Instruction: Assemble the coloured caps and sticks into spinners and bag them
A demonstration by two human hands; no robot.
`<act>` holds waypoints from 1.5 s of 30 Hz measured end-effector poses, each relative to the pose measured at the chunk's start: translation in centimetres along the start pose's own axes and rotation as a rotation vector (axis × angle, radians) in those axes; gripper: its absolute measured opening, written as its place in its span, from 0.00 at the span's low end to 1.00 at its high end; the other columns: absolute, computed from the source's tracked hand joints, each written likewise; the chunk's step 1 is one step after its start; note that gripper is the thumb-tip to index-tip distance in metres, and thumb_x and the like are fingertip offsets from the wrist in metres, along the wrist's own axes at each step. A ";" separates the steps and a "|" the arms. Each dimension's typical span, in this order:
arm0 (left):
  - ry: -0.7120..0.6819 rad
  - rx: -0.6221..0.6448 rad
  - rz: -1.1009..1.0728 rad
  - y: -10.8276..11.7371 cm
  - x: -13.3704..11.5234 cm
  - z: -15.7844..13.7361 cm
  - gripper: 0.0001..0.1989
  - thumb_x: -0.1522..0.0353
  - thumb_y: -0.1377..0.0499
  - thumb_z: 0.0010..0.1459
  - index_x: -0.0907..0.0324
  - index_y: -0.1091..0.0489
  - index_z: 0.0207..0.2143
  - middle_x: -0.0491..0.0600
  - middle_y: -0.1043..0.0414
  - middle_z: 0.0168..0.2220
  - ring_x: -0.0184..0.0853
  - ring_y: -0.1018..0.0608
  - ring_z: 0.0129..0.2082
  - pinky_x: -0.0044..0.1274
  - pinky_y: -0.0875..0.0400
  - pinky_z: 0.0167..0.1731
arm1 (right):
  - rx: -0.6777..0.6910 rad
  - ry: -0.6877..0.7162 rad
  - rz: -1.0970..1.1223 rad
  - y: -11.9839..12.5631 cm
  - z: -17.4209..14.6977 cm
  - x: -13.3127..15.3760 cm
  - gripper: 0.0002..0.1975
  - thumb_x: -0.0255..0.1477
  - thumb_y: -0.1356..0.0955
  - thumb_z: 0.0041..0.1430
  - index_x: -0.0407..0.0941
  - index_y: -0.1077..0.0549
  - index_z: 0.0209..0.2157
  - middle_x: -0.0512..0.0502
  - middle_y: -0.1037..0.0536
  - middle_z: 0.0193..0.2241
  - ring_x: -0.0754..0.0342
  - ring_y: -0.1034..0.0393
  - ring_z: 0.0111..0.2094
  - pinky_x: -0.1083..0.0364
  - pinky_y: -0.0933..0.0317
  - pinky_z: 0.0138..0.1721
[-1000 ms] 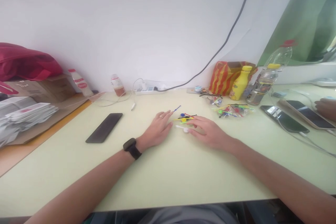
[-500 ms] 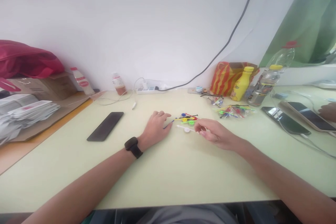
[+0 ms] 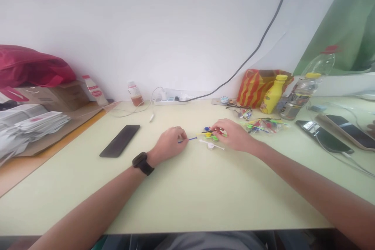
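Observation:
My left hand (image 3: 170, 141) has its thumb and fingertips closed on a thin blue plastic stick (image 3: 192, 138), whose end sticks out to the right. My right hand (image 3: 234, 134) reaches over a small pile of coloured plastic pieces, fingertips pinched together at its right side. What they grip there is too small to make out. In the pile I see a yellow disc piece (image 3: 208, 134), a blue disc (image 3: 207, 129) and a green piece (image 3: 215, 138), with dark and red bits partly covered by my fingers. A white stick with a round disc (image 3: 211, 146) lies in front of the pile.
Bagged plastic pieces (image 3: 265, 125) lie right of the pile. A black phone (image 3: 120, 141) is at left; two more phones (image 3: 322, 136) (image 3: 351, 131) with cables lie at right. Behind stand a yellow bottle (image 3: 274, 95), clear bottles (image 3: 301, 95), a striped bag (image 3: 249, 88) and a power strip (image 3: 168, 101).
My right hand has left the white piece on the table and moved up and left to the pile. The left fingers have curled into a pinch on the blue stick, shifting slightly left.

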State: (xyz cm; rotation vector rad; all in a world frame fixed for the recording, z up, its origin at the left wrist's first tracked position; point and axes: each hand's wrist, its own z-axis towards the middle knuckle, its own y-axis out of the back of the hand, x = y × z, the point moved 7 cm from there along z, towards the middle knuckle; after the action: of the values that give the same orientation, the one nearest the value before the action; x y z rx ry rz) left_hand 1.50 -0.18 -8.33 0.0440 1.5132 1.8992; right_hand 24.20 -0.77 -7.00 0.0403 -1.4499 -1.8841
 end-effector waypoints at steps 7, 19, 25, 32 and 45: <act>0.064 -0.024 -0.060 0.6 1.4 0.4 0.11 0.59 0.40 0.63 0.55 0.23 0.33 0.49 0.20 0.34 0.40 0.22 0.33 0.29 0.31 0.32 | 0.086 -0.106 -0.136 -1.9 4.6 -1.0 0.03 0.27 0.29 0.63 0.47 0.22 0.34 0.43 0.19 0.39 0.46 0.28 0.43 0.52 0.38 0.39; 0.143 -0.181 -0.505 0.8 1.9 0.6 0.16 0.55 0.32 0.58 0.58 0.22 0.38 0.51 0.18 0.35 0.39 0.17 0.35 0.29 0.22 0.38 | -0.063 -0.131 0.052 0.5 5.8 0.5 0.01 0.26 0.34 0.63 0.45 0.30 0.36 0.45 0.19 0.38 0.52 0.25 0.37 0.54 0.34 0.39; 0.091 -0.210 -0.582 1.0 0.2 0.3 0.14 0.56 0.33 0.60 0.58 0.21 0.38 0.51 0.17 0.37 0.39 0.17 0.37 0.29 0.21 0.40 | 0.168 -0.090 0.583 -0.7 -0.1 4.0 0.02 0.29 0.33 0.64 0.46 0.30 0.35 0.48 0.21 0.33 0.52 0.24 0.35 0.53 0.31 0.38; 0.061 -0.174 -0.572 0.4 -0.5 -0.1 0.13 0.58 0.34 0.62 0.58 0.21 0.39 0.50 0.18 0.37 0.38 0.18 0.37 0.28 0.23 0.39 | 0.182 -0.038 0.684 -4.0 -3.5 5.2 0.02 0.25 0.33 0.64 0.45 0.27 0.37 0.46 0.20 0.38 0.51 0.26 0.40 0.51 0.32 0.46; 0.019 -0.129 -0.747 0.2 -2.4 -0.5 0.10 0.61 0.32 0.61 0.59 0.18 0.39 0.53 0.17 0.41 0.40 0.18 0.41 0.28 0.24 0.41 | 0.084 -0.058 0.534 -3.3 -4.0 3.9 0.10 0.29 0.33 0.66 0.49 0.31 0.48 0.48 0.23 0.39 0.50 0.25 0.41 0.51 0.32 0.43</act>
State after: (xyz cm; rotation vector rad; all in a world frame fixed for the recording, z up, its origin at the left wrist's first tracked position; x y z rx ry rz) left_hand 3.00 -1.84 -7.37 -0.5271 1.1784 1.3763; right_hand 21.45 -5.95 -9.66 -0.3329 -1.4059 -1.3971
